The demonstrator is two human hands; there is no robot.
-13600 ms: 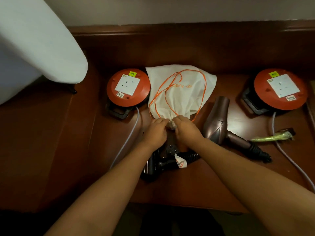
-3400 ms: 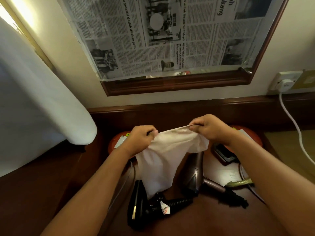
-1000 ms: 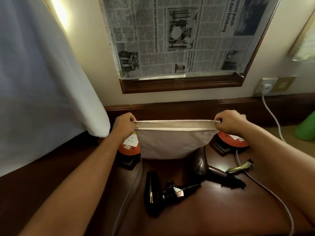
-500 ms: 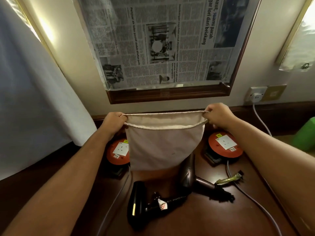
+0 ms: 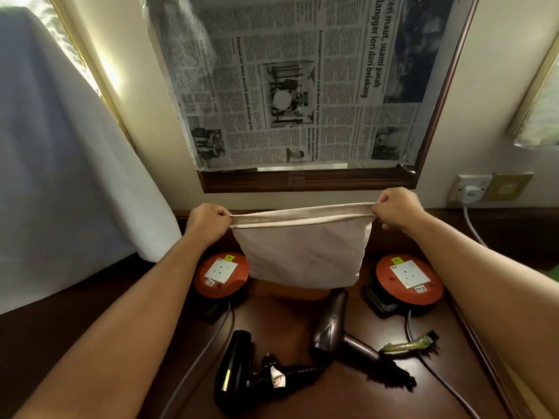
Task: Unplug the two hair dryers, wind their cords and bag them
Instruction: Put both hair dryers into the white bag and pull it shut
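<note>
Currently left hand (image 5: pixel 206 222) and right hand (image 5: pixel 394 208) each pinch 1 end of bag (image 5: pixel 302 252) rim, mouth stretched flat, bag off desk. Black dryer (image 5: pixel 234 370) and brown dryer (image 5: pixel 329 325) lie directly below, unbagged. Brown dryer nearer right hand, barrel toward bag.

both forearms are bare from elbow to wrist, with no sleeve, watch or bracelet showing. the left hand (image 5: pixel 208 220) and right hand (image 5: pixel 396 208) are ungloved, and no rings are visible on either.
</note>
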